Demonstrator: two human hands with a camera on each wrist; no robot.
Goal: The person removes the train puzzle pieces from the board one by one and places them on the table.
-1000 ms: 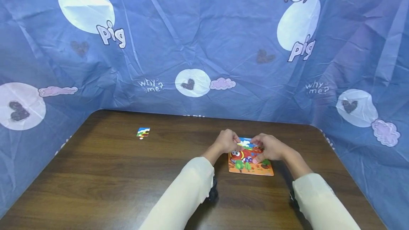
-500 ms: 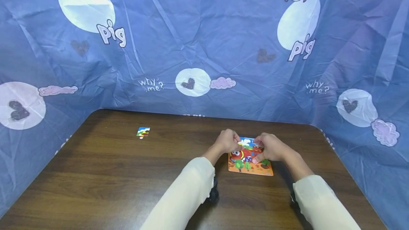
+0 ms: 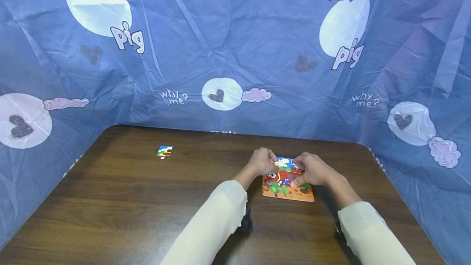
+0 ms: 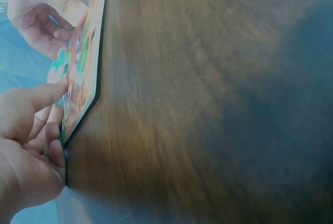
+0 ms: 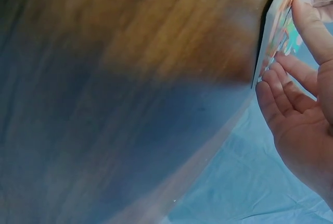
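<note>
A square jigsaw puzzle [image 3: 288, 193] with a red cartoon figure, green trees and an orange border lies on the table at centre right. My left hand [image 3: 260, 162] is at its upper left, thumb and index finger pinching a puzzle piece [image 4: 58, 67] that stands up tilted from the board in the left wrist view. Over the right side spreads my right hand [image 3: 312, 169], its thumb [image 3: 297, 182] on the picture and its fingers at the far right edge. In the right wrist view, the right fingers [image 5: 281, 91] reach the board's edge. Both hands cover parts of the picture.
Further left on the brown wooden table [image 3: 147, 199] lies a small group of puzzle pieces [image 3: 164, 151], with a small white spot just in front. A blue patterned cloth [image 3: 228, 44] hangs behind and beside the table.
Since a second ago, the right index finger has shifted slightly right along the puzzle's top, uncovering more of the sky. The left hand stays nearly still.
</note>
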